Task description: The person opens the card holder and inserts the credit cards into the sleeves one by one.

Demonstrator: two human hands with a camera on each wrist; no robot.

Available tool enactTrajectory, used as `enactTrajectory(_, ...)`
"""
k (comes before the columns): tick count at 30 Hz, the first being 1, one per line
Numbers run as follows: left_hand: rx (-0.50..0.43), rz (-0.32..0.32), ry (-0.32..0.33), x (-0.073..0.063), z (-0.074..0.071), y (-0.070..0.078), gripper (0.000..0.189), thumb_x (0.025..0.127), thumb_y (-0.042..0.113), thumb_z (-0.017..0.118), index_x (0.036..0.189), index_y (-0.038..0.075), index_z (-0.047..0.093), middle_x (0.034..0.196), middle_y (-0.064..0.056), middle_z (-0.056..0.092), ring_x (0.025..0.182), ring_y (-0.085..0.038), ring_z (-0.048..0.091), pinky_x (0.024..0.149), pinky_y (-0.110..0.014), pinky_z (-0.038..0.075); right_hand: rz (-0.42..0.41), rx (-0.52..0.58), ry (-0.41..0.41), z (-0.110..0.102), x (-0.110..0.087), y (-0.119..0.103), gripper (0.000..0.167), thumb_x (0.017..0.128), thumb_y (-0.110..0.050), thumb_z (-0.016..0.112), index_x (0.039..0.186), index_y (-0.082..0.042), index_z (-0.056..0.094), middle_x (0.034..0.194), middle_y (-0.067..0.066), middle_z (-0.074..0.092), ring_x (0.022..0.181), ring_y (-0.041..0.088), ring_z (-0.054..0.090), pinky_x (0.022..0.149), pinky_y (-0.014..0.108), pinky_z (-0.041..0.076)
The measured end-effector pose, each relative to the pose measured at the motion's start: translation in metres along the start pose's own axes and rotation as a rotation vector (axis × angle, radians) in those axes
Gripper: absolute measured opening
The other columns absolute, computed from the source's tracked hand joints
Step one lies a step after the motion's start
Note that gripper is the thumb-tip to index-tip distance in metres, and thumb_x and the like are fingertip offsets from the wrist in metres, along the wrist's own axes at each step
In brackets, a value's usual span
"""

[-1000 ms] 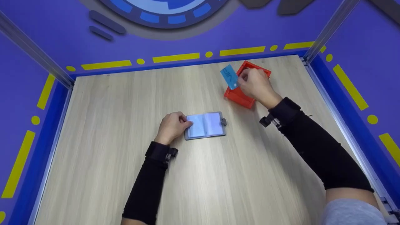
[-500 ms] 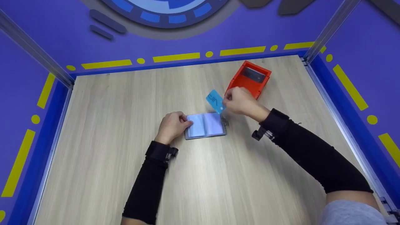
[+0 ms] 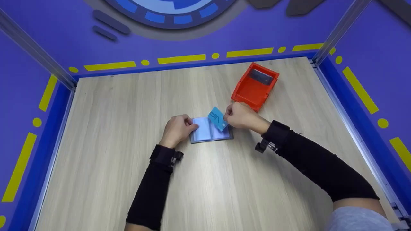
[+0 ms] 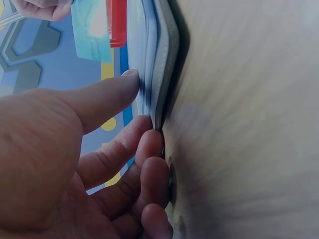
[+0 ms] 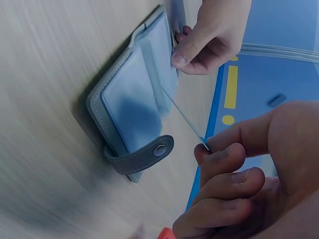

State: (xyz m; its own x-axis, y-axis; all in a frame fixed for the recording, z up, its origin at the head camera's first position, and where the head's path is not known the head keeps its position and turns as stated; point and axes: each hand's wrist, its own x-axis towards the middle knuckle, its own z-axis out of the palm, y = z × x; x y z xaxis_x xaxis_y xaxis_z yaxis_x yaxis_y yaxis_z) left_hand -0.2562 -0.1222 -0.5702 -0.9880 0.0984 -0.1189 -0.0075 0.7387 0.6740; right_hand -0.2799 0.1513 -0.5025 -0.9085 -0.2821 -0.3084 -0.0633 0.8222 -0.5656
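A small grey card holder (image 3: 201, 131) lies spread open on the table, its clear sleeves showing. My left hand (image 3: 177, 131) grips its left edge, thumb on top of the sleeves and fingertips at the cover's edge. Between thumb and fingers my right hand (image 3: 242, 116) pinches a light blue card (image 3: 217, 118) with dark lettering by one edge. The card is tilted over the right-hand page and overlaps the centre fold in the head view. From the right wrist it appears nearly edge-on. A strap (image 5: 144, 158) with a metal snap sticks out from the holder's right side.
Behind the right hand stands a red bin (image 3: 251, 90), with a dark, shiny flat piece (image 3: 260, 77) at its far end. Blue-purple walls (image 3: 179, 48) with yellow marks enclose the wooden table (image 3: 128, 102) at the back and sides.
My right hand has carried the blue card from over the red bin toward me and left, to above the card holder. The left hand has stayed on the holder's edge.
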Motion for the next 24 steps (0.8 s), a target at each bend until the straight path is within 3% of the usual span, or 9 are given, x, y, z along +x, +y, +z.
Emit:
enactTrajectory(11, 0.005, -0.016, -0.005, 0.000, 0.002, 0.000, 0.022, 0.098, 0.033, 0.085, 0.096, 0.014, 0.075, 0.085, 0.001, 0.068, 0.077, -0.017, 0.060, 0.070, -0.031, 0.043, 0.081, -0.012, -0.053, 0.008, -0.001, 0.004, 0.022, 0.105, -0.028, 0.063, 0.097, -0.011, 0.074, 0.086, 0.006, 0.061, 0.079, 0.026, 0.060, 0.067, 0.036, 0.045)
enactTrajectory(24, 0.006, -0.018, -0.006, 0.000, 0.001, 0.001, 0.023, 0.097, 0.033, 0.085, 0.096, 0.013, 0.075, 0.085, 0.001, 0.067, 0.077, -0.017, 0.060, 0.069, -0.032, 0.043, 0.074, -0.002, -0.082, 0.016, 0.001, 0.003, 0.023, 0.105, -0.027, 0.064, 0.090, -0.011, 0.074, 0.079, 0.003, 0.059, 0.076, 0.024, 0.059, 0.065, 0.034, 0.041)
